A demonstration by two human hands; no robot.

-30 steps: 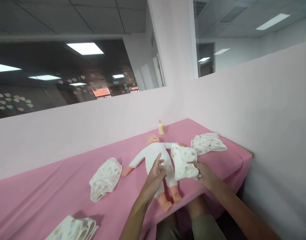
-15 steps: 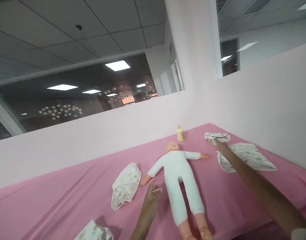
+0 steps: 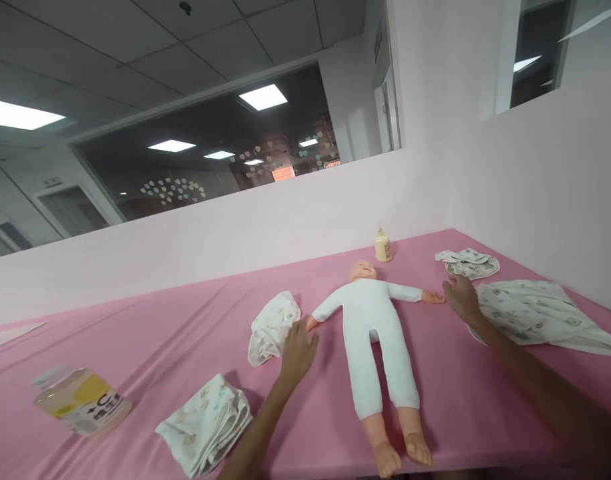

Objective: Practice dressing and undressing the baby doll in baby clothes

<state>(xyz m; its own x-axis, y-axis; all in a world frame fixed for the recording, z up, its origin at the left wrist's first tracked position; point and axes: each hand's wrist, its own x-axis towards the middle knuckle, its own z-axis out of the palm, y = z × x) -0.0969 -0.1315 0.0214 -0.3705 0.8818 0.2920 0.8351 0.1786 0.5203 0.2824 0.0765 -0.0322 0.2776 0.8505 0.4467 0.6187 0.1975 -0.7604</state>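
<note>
A baby doll [image 3: 370, 313] in a white suit lies on its back, arms spread. My left hand [image 3: 298, 350] is at the right edge of a crumpled printed cloth [image 3: 272, 327], close to the doll's hand; its fingers are apart, and whether it touches the cloth I cannot tell. My right hand [image 3: 462, 298] hovers by the doll's other hand, fingers loosely bent, with nothing visible in them. Just beyond it lies a small bunched printed cloth [image 3: 470, 263]. A larger printed cloth [image 3: 540, 310] spreads out beside my right wrist.
A pink sheet [image 3: 185, 340] covers the table. A folded printed cloth [image 3: 205, 423] lies near my left forearm, with a tilted-looking labelled clear bottle [image 3: 85, 403] farther left. A small yellowish bottle [image 3: 383, 247] stands by the white wall [image 3: 305, 213] behind the doll.
The view has swung left and down, bringing the labelled bottle in. My left hand has moved up to the crumpled cloth. My right hand has drawn back from the small bunched cloth.
</note>
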